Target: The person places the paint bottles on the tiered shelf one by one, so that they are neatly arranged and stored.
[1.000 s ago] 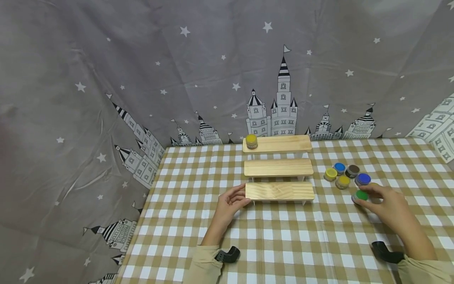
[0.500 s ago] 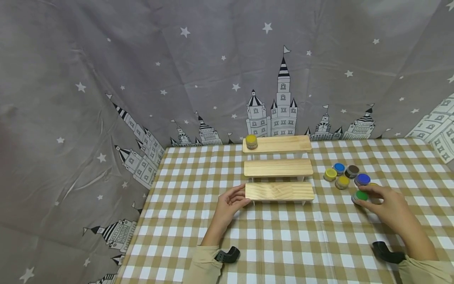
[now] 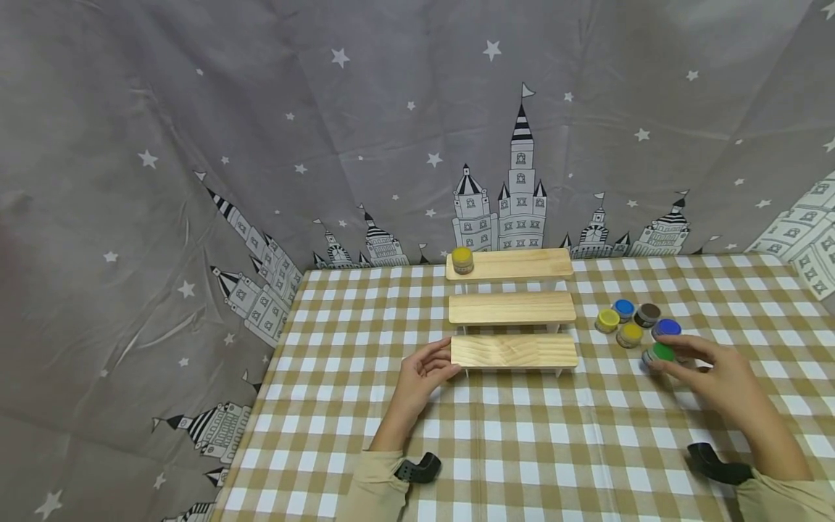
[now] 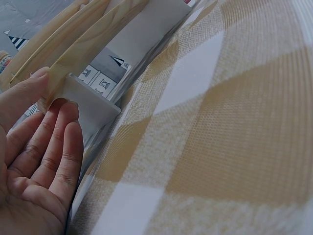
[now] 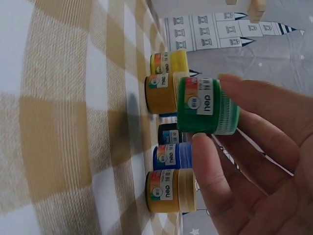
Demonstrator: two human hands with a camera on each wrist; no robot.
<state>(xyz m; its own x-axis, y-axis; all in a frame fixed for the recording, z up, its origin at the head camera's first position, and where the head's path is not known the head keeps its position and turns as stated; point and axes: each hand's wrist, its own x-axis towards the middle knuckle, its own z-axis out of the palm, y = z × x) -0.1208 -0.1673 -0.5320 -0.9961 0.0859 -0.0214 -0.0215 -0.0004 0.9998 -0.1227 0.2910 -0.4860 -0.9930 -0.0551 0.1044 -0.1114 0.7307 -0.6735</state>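
My right hand (image 3: pixel 720 377) pinches a green paint jar (image 5: pixel 198 105) between thumb and fingers. In the right wrist view the jar hangs clear of the checked cloth, its "deli" label facing the camera. With thumb on top and fingers underneath, my left hand (image 3: pixel 417 377) holds the left end of the lowest board of a three-tier wooden stand (image 3: pixel 515 351). A yellow-lidded jar (image 3: pixel 462 261) stands at the left end of the top board. Beside my right hand, several other paint jars stand in a cluster, including a dark blue one (image 3: pixel 667 328) and a brown one (image 3: pixel 648 315).
A bright yellow jar (image 3: pixel 608 320), a darker yellow jar (image 3: pixel 630 335) and a light blue jar (image 3: pixel 623 310) stand right of the stand. An ochre jar (image 5: pixel 168 191) shows in the right wrist view. A grey castle-print curtain (image 3: pixel 391 145) hangs behind the table.
My right hand has raised the green jar off the cloth and shifted it slightly left. My left hand and the stand have stayed put.
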